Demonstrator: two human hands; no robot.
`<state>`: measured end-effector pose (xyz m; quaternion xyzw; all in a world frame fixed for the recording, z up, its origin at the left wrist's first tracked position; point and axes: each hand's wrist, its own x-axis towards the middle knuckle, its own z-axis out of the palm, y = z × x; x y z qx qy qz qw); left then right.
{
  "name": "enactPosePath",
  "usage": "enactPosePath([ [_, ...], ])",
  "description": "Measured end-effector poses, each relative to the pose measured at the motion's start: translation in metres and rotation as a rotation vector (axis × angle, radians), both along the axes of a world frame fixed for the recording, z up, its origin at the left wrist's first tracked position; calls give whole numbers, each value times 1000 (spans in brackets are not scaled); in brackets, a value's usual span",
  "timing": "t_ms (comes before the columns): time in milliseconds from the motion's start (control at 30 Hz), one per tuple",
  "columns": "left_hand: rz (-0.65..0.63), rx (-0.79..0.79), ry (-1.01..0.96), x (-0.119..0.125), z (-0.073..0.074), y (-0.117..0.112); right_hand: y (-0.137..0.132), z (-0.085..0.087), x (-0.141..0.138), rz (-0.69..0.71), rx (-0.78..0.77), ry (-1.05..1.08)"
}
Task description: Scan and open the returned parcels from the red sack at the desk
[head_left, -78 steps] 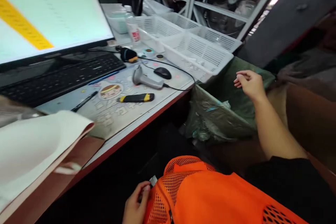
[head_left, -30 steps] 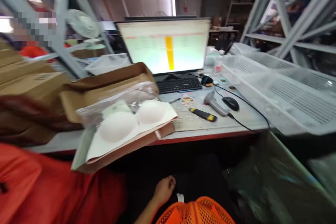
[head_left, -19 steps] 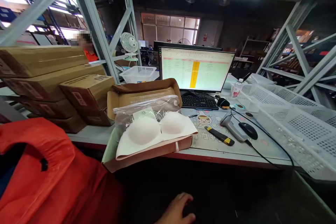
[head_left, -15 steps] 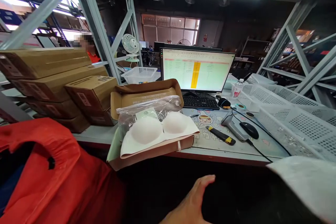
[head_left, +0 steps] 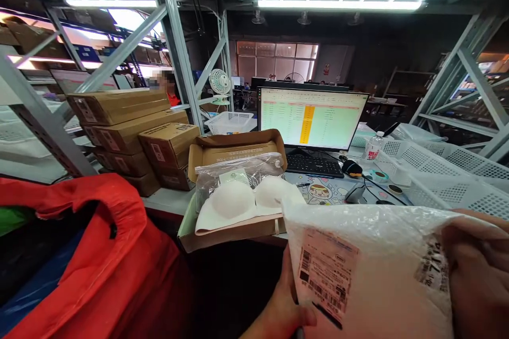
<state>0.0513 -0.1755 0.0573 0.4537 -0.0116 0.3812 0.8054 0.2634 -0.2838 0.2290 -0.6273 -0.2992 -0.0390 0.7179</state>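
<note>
A white plastic mailer [head_left: 377,270] is held up close before the surface [head_left: 167,198], gripped by the left hand [head_left: 284,310] and right hand [head_left: 477,270], fingers closed on its edges. It is judged soft, light, slippery; best pinched at the edges.

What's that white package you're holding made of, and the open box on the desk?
The white package looks like thin matte plastic film: it crinkles, shines faintly, and carries stuck-on barcode labels. The open box seems plain brown cardboard, with folded flaps and a dull finish.

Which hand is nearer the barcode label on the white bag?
Left. The left hand grips the white bag beside its barcode label; the right hand holds the far edge.
</note>
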Motion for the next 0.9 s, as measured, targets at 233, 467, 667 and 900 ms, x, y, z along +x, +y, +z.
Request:
enactPosePath([
  [233, -10, -25, 186, -5, 20, 13, 41, -10, 10, 186, 82, 208],
  [467, -133, -175, 286, 4, 9, 9, 42, -13, 37, 275, 37, 186],
  [667, 266, -279, 415, -5, 7, 15, 19, -69, 50, 691, -158, 398],
  [900, 331, 21, 514, -15, 7, 24, -7, -124, 5, 620, -274, 492],
])
